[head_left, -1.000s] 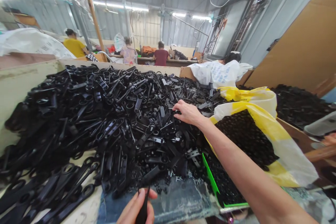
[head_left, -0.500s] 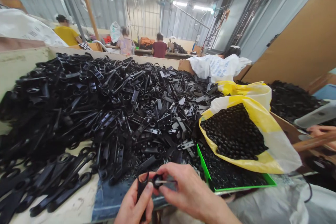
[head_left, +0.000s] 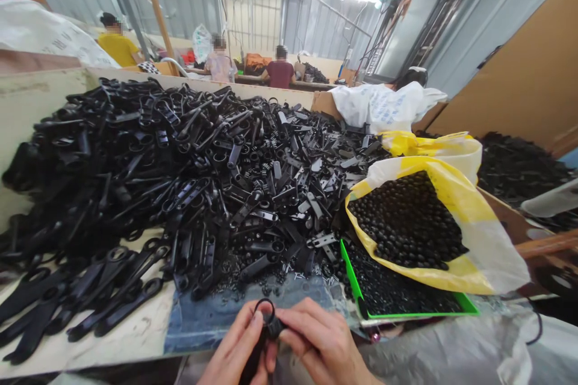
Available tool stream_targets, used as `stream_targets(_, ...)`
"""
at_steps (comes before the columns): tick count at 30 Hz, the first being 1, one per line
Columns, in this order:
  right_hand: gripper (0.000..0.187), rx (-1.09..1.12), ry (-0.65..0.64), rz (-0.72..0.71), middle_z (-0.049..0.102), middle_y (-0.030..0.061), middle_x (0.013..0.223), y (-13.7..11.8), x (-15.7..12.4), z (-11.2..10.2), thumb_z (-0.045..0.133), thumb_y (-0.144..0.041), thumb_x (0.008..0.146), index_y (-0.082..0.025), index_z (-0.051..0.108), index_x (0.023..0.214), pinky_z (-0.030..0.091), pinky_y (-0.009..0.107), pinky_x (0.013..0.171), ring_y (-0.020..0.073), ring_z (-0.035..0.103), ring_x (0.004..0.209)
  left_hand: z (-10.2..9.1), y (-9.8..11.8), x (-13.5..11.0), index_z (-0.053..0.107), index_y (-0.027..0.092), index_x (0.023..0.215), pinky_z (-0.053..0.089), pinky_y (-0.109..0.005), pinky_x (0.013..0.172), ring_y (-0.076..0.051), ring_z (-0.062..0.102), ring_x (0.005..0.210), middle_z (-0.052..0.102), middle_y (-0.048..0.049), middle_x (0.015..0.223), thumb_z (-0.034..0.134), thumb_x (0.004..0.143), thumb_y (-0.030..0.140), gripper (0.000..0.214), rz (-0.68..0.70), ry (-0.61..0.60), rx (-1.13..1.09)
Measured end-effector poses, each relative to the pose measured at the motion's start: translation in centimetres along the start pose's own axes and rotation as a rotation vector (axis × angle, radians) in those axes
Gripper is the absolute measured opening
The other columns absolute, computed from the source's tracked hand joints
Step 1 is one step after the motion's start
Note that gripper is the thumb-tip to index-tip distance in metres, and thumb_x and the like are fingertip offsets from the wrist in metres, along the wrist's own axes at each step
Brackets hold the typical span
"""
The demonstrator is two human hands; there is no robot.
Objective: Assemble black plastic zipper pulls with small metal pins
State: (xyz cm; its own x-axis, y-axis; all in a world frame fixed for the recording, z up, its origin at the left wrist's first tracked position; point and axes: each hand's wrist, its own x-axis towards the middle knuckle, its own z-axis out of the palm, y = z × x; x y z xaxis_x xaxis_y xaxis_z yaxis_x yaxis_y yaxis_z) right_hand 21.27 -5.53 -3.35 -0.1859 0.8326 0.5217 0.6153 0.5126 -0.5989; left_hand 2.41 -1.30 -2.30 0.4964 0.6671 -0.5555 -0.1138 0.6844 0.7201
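Observation:
At the bottom edge both my hands meet over the table's near rim. My left hand (head_left: 237,349) is closed round a long black plastic piece with a ring end (head_left: 265,319). My right hand (head_left: 318,340) pinches a small black part against that ring end; its fingers are pressed together. Just beyond my hands lies a blue cloth (head_left: 212,319). Behind it a big heap of black plastic strap-like pieces (head_left: 180,174) covers the table.
A yellow and white bag of small black beads (head_left: 406,222) rests on a green tray (head_left: 406,313) at the right. A white sack (head_left: 383,108) lies beyond it. Brown board stands at far right. Three people sit at a far bench.
My right hand came back from the heap to my left hand with a small part. Both hands have since dropped lower and closer, pressing the part onto the ring end.

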Motion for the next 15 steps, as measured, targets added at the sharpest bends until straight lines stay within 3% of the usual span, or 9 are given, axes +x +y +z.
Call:
stream_targets(2,0.025,0.086,0.037,0.076,0.075,0.0053,0.096,-0.4,-0.3,-0.1,0.05,-0.026,0.109,-0.024,0.066,0.128,0.058,0.023,0.073,0.0163,0.073,0.083,-0.2,-0.1,-0.5,0.056,0.027,0.14,0.02,-0.019,0.049,-0.005,0.039,0.046,0.067,0.0004,0.07,0.072,0.081,0.07,0.075,-0.011,-0.006,-0.01)
stream_targets(5,0.03,0.139,0.046,0.158,0.074,0.0049,0.099,-0.8,-0.8,0.2,0.052,-0.016,0.105,-0.027,0.066,0.13,0.058,0.024,0.076,0.0163,0.072,0.086,-0.4,-0.3,-1.1,0.052,0.025,0.145,0.022,-0.02,0.051,-0.006,0.041,0.051,0.066,0.0006,0.075,0.072,0.085,0.062,0.072,-0.001,-0.05,-0.01)
stream_targets(10,0.033,0.085,0.048,0.124,0.072,0.0029,0.089,-0.9,-0.7,1.2,0.055,-0.012,0.103,-0.025,0.065,0.131,0.056,0.023,0.067,0.0152,0.07,0.074,-0.9,-0.9,-1.4,0.06,0.019,0.138,0.037,-0.023,0.057,-0.012,0.052,0.063,0.067,-0.0029,0.084,0.073,0.086,0.049,0.061,0.016,-0.079,0.053)
stream_targets(15,0.02,0.012,0.011,0.079,0.073,0.0042,0.088,-1.1,0.0,1.3,0.055,-0.015,0.105,-0.021,0.067,0.12,0.056,0.022,0.065,0.0149,0.071,0.072,-1.1,-0.9,-1.5,0.057,0.021,0.142,0.032,-0.023,0.055,-0.01,0.045,0.06,0.066,-0.0011,0.084,0.065,0.09,0.041,0.057,0.003,-0.061,0.137)
